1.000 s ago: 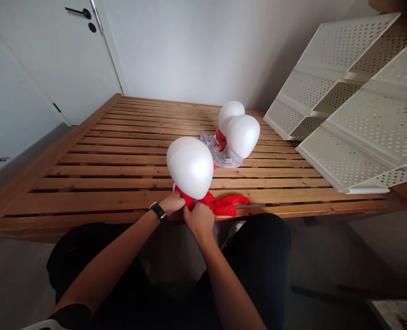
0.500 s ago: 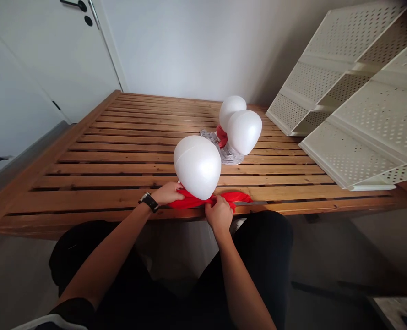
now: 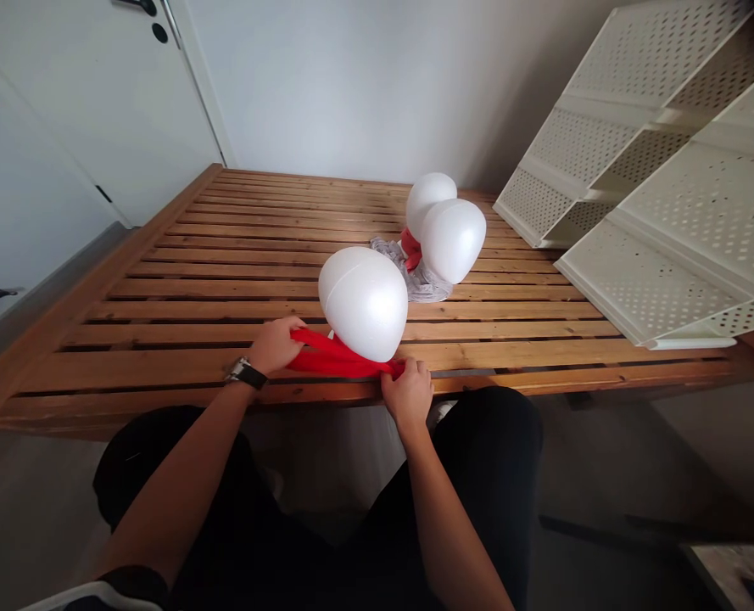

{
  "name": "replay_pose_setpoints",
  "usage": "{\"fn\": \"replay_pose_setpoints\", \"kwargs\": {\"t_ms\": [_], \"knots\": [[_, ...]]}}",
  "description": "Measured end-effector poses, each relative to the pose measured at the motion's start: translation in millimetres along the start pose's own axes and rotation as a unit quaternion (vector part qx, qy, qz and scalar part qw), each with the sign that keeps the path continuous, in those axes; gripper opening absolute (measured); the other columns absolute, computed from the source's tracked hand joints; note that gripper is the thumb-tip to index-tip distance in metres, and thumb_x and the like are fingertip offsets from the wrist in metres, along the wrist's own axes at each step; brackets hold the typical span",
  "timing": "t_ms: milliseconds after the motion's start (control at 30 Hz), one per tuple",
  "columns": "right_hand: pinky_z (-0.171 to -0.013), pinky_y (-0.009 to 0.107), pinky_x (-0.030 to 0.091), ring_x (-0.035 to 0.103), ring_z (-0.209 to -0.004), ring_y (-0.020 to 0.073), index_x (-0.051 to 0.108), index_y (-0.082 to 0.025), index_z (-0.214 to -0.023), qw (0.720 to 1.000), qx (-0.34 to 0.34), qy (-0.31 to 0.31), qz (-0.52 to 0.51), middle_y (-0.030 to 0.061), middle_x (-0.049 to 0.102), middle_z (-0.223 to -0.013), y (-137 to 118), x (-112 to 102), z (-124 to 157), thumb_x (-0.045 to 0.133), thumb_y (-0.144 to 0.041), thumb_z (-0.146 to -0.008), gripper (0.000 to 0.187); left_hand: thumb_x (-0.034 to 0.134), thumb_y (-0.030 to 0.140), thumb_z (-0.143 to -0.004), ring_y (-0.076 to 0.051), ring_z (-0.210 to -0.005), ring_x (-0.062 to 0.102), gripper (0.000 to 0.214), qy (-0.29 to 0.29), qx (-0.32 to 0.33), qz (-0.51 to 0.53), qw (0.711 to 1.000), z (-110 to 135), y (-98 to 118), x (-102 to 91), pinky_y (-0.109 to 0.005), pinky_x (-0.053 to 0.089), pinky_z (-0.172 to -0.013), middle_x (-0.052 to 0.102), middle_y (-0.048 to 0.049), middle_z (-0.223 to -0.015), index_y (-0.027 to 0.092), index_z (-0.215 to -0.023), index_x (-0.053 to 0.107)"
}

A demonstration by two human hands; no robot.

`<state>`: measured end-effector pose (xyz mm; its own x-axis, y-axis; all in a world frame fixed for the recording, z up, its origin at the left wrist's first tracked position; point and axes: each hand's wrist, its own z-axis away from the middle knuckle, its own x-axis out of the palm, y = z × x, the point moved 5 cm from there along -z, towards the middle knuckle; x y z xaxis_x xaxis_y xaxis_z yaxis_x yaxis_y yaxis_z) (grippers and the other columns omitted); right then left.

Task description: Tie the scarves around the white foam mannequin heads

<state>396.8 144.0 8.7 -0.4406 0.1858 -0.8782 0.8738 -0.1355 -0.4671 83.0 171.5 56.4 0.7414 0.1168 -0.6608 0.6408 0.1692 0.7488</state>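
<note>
A red scarf (image 3: 344, 361) lies stretched along the near edge of the slatted bench, around the base of a smooth white egg-shaped form, like a mannequin head (image 3: 364, 304). My left hand (image 3: 276, 344) pinches the scarf's left end, a little above the slats. On the other side, my right hand (image 3: 408, 389) is closed on the scarf just right of the white form. The form stands upright between both hands; its lower part is hidden by the scarf and its own dome.
Farther back on the wooden bench (image 3: 224, 263) stand two more white forms (image 3: 454, 242), with red cloth (image 3: 410, 248) and grey cloth (image 3: 432, 286) around their bases. A white perforated rack (image 3: 644, 246) leans at the right. A wall and a door (image 3: 90, 93) border the bench.
My left hand has moved left and slightly up, drawing the scarf's left part out. The scarf's loose right end no longer shows beyond my right hand, which stays nearly in place.
</note>
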Motion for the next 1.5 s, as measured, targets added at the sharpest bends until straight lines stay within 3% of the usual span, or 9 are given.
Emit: {"fn": "replay_pose_setpoints", "kwargs": {"t_ms": [167, 333, 467, 700, 867, 1000, 1200, 1367, 1500], "knots": [[-0.094, 0.043, 0.045, 0.063, -0.117, 0.0355, 0.068, -0.018, -0.122, 1.0, 0.005, -0.005, -0.015, 0.0147, 0.07, -0.12, 1.6, 0.4, -0.2, 0.069, -0.03, -0.089, 0.035, 0.061, 0.023, -0.082, -0.039, -0.106, 0.073, 0.043, 0.053, 0.017, -0.356, 0.933, -4.6, -7.3, -39.7, -0.043, 0.051, -0.091, 0.08, -0.0189, -0.104, 0.02, -0.122, 0.078], [-0.096, 0.041, 0.045, 0.064, -0.114, 0.0328, 0.068, -0.019, -0.119, 0.998, -0.035, -0.035, -0.044, 0.0123, 0.072, -0.117, -1.2, 7.4, 1.3, 0.071, -0.037, -0.093, 0.032, 0.059, 0.019, -0.079, -0.033, -0.112, 0.073, 0.049, -0.059, 0.052, -0.356, 0.931, -8.1, -29.6, -32.1, -0.036, 0.052, -0.096, 0.08, -0.0128, -0.12, 0.022, -0.124, 0.079], [-0.1, 0.044, 0.046, 0.061, -0.12, 0.0338, 0.063, -0.018, -0.131, 0.986, -0.114, -0.075, -0.091, 0.0138, 0.069, -0.125, -2.6, 8.3, 1.1, 0.08, -0.056, -0.087, 0.061, 0.058, 0.02, -0.079, -0.032, -0.111, 0.072, 0.036, -0.158, 0.119, -0.348, 0.916, -3.3, -27.3, -11.0, -0.036, 0.051, -0.099, 0.08, -0.0138, -0.113, 0.02, -0.107, 0.079], [-0.115, 0.05, 0.04, 0.053, -0.135, 0.0332, 0.054, -0.022, -0.147, 0.965, -0.17, -0.126, -0.154, 0.0135, 0.061, -0.141, 4.8, 0.0, -9.5, 0.078, -0.051, -0.088, 0.071, 0.06, 0.025, -0.075, -0.025, -0.09, 0.071, 0.026, -0.175, 0.101, -0.041, 0.979, 23.9, 6.7, -5.9, -0.03, 0.054, -0.081, 0.08, -0.0068, -0.097, 0.018, -0.094, 0.076], [-0.113, 0.048, 0.044, 0.052, -0.137, 0.0335, 0.042, -0.017, -0.157, 0.969, -0.137, -0.07, -0.196, 0.018, 0.059, -0.144, -16.5, 5.4, -2.8, 0.08, -0.053, -0.084, 0.089, 0.063, 0.022, -0.068, -0.016, -0.061, 0.061, 0.033, -0.161, 0.016, 0.226, 0.961, 47.8, 27.5, 5.5, -0.025, 0.047, -0.058, 0.069, -0.0004, -0.067, 0.015, -0.099, 0.073], [-0.116, 0.046, 0.042, 0.052, -0.137, 0.0341, 0.045, -0.014, -0.149, 0.976, -0.054, 0.02, -0.212, 0.0212, 0.057, -0.142, -31.0, 13.1, 23.2, 0.074, -0.054, -0.089, 0.078, 0.063, 0.023, -0.071, -0.008, -0.043, 0.036, 0.027, -0.152, -0.065, 0.3, 0.94, 59.7, 32.0, 25.7, -0.023, 0.026, -0.045, 0.044, 0.0074, -0.049, 0.018, -0.096, 0.069], [-0.116, 0.047, 0.041, 0.052, -0.136, 0.0392, 0.038, -0.009, -0.154, 0.985, -0.014, 0.028, -0.169, 0.0248, 0.056, -0.142, -50.8, 20.4, 27.6, 0.08, -0.041, -0.079, 0.092, 0.067, 0.035, -0.081, -0.008, -0.044, 0.037, 0.02, -0.223, -0.104, 0.26, 0.934, 85.4, 44.4, 48.9, -0.023, 0.023, -0.043, 0.048, 0.0032, -0.054, 0.019, -0.072, 0.06], [-0.101, 0.041, 0.049, 0.06, -0.128, 0.0353, 0.044, -0.017, -0.152, 0.984, -0.012, -0.002, -0.176, 0.0198, 0.06, -0.142, -57.3, 22.2, -5.5, 0.065, -0.036, -0.087, 0.071, 0.067, 0.053, -0.089, -0.006, -0.041, 0.036, 0.038, -0.342, -0.138, 0.325, 0.87, 134.4, 58.2, 68.7, -0.022, 0.023, -0.041, 0.058, 0.0005, -0.06, 0.018, -0.078, 0.06], [-0.098, 0.043, 0.049, 0.062, -0.12, 0.0348, 0.055, -0.018, -0.136, 0.99, -0.021, -0.02, -0.137, 0.0186, 0.064, -0.133, -51.5, 29.3, -10.4, 0.056, -0.036, -0.095, 0.045, 0.073, 0.06, -0.088, -0.017, -0.061, 0.066, 0.042, -0.434, -0.132, 0.403, 0.795, 176.9, 59.6, 82.2, -0.027, 0.053, -0.065, 0.056, 0.0016, -0.053, 0.02, -0.087, 0.061]]}}
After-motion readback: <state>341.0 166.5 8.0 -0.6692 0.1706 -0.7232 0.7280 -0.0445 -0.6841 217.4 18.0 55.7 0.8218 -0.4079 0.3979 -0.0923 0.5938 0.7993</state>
